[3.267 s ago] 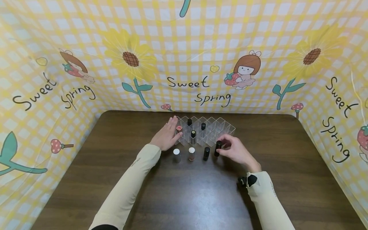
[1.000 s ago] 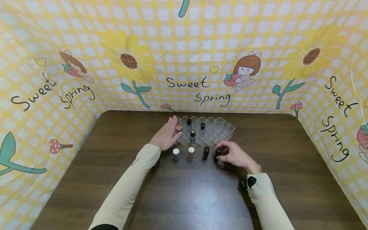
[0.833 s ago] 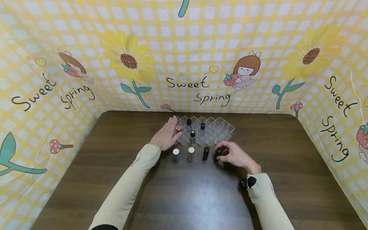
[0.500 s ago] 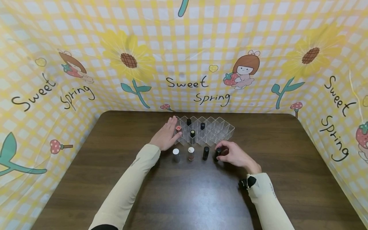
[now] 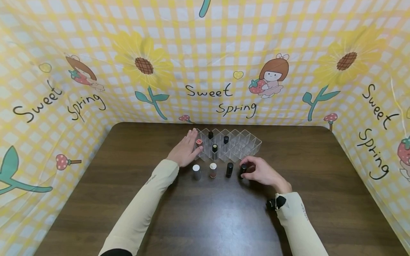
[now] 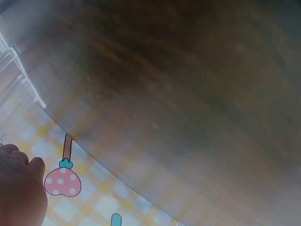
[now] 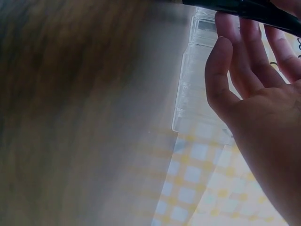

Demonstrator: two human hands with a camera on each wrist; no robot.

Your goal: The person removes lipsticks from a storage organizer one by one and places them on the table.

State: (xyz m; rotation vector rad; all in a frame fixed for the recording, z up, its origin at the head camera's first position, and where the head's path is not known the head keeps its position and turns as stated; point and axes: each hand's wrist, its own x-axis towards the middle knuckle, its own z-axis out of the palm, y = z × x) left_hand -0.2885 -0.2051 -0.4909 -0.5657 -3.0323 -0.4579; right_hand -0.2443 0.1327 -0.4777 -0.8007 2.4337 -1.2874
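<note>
My right hand [image 5: 264, 173] pinches a black lipstick tube [image 5: 242, 171] between thumb and fingers, upright at the right end of a row on the table. The right wrist view shows the same black lipstick tube [image 7: 225, 5] along the top edge, with the fingers at it. My left hand [image 5: 183, 151] lies with straight fingers against the left end of a clear compartment organizer [image 5: 253, 142]. Beside its thumb, a red-topped lipstick [image 5: 199, 143] stands in the organizer. In the left wrist view, part of my left hand [image 6: 21, 186] shows at the lower left corner.
In the row also stand a white-capped grey tube [image 5: 196, 172], a white-topped pinkish tube [image 5: 213, 170] and another black tube [image 5: 229, 170]. Several dark-capped tubes, one of them a green-topped tube [image 5: 215, 151], stand in the organizer. A patterned cloth [image 5: 211, 53] surrounds the brown table [image 5: 198, 220].
Since the earliest frame, my right hand has brought the black lipstick tube slightly down and toward me, level with the row. Over the last second both hands have stayed still.
</note>
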